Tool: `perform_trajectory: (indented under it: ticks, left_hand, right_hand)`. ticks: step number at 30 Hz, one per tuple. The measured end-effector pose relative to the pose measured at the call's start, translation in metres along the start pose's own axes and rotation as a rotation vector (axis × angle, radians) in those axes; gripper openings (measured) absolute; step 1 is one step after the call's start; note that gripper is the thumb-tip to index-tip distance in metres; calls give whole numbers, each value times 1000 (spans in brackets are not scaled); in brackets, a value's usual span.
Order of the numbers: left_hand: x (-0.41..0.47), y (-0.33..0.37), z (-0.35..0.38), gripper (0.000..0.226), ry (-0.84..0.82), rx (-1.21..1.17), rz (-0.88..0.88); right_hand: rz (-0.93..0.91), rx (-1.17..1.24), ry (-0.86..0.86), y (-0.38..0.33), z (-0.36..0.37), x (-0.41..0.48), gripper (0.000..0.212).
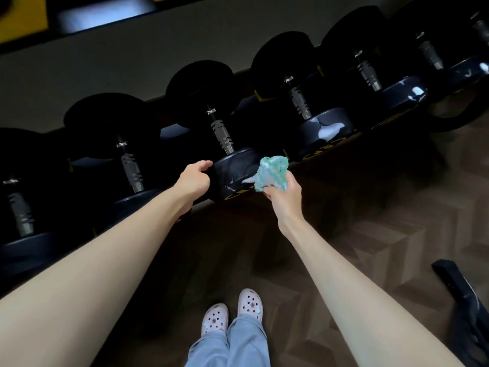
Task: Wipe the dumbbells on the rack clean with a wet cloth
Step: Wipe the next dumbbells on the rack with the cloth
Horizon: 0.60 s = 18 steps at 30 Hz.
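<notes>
1. Floor [370, 207]: dark wood, herringbone pattern, lower and right of frame.
2. Wall [105, 49]: plain grey, upper left.
3. Yellow panel [23, 17]: top left corner, black-edged.
4. Black metal frame [463, 295]: on floor, lower right.
5. Lighting: dim.

Pretty dim shot overall. The row of black rubber dumbbells [232, 168] mostly sinks into solid shadow, the far heads just blobs. Light seems to land from above on the near side: pale glare patches sit on the glossy near heads, and the bare forearms [119, 247] and crumpled green-and-white cloth [272, 173] look nearly blown out. Wide-angle bend tilts the dark rack [381, 125], and the yellow-and-black strip [23, 19] top left is smeared.
</notes>
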<state>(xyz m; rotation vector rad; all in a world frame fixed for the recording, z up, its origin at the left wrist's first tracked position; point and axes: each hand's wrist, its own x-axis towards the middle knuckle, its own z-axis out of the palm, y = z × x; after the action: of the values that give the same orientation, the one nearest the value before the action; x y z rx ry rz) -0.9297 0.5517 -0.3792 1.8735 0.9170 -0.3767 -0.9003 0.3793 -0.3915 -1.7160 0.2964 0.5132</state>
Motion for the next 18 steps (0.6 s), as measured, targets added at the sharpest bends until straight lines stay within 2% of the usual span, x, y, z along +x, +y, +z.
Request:
perform_trajectory:
  ticks: [2,10,14,18]
  left_hand:
    - [0,0,-4,71,-28,-39,5]
    - [-7,-4,-22,78,-130,-265,-43]
    - [-8,-12,-26,77,-53,-347,-64]
    - [-13,-22,-43,74,36,-411,-67]
  right_hand:
    - [-22,-27,-38,2,6,-7,32]
    - [-92,-77,8,10,37,-30,24]
    - [-80,-92,64,19,63,-42,18]
    - [-7,-110,14,1,108,-44,20]
